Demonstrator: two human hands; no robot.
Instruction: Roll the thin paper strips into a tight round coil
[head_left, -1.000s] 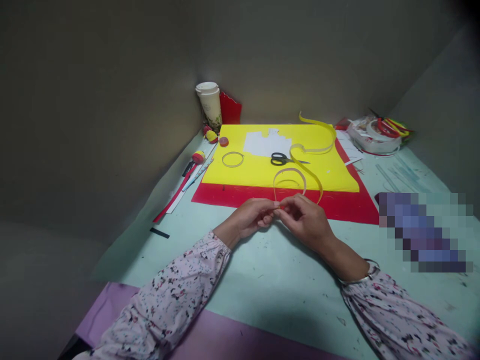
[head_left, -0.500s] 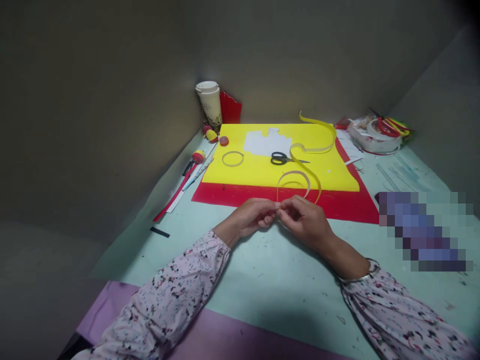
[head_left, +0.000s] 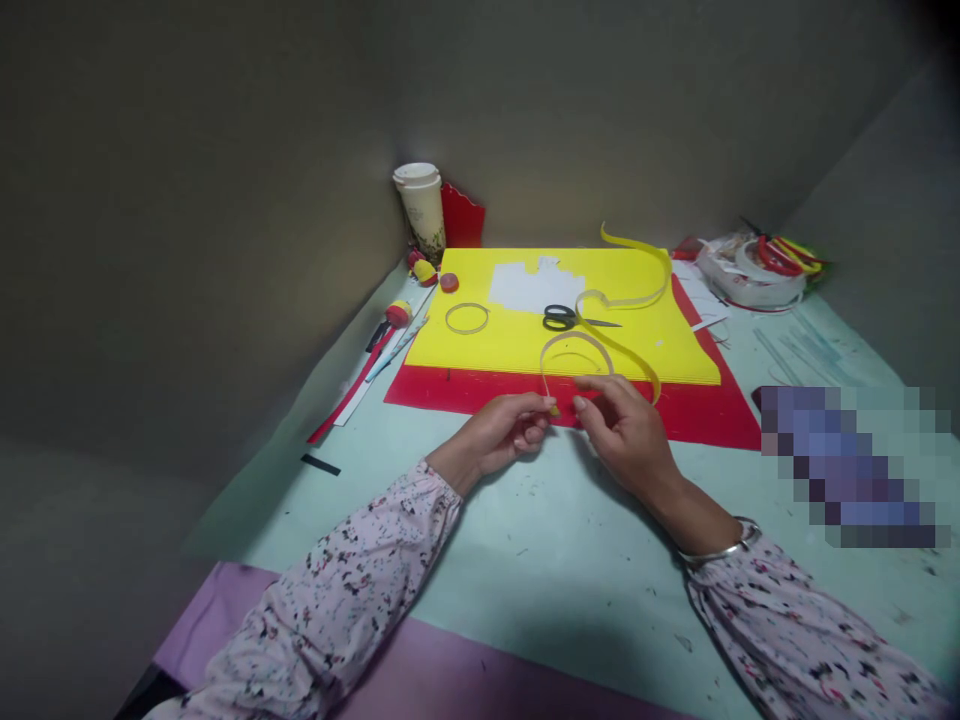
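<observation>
A long narrow yellow strip (head_left: pixel 626 352) winds across the yellow sheet and curls toward the hands. Its near end, with a small yellow coil (head_left: pixel 554 411), is pinched between the thumb and finger of my left hand (head_left: pixel 504 432). Just to the right, my right hand (head_left: pixel 626 432) has its thumb and fingers apart with nothing between them, close to the curl. Black-handled scissors (head_left: pixel 559 318) lie on the yellow sheet (head_left: pixel 517 350) beyond the hands, partly crossed by the strip. A thin ring (head_left: pixel 466 332) rests to their left.
Under the yellow sheet lies a red sheet (head_left: pixel 431 388). A cup (head_left: pixel 420 205) stands back left, near a red strip (head_left: pixel 349 400). Back right is a plastic container (head_left: pixel 761 288) of strips. A pixelated object (head_left: pixel 847 465) lies on the right. White paper (head_left: pixel 529 287) lies behind the scissors.
My right hand has let go and moved slightly right, its fingers opening. The small yellow coil now shows at my left fingertips, and the strip's curl has shifted left.
</observation>
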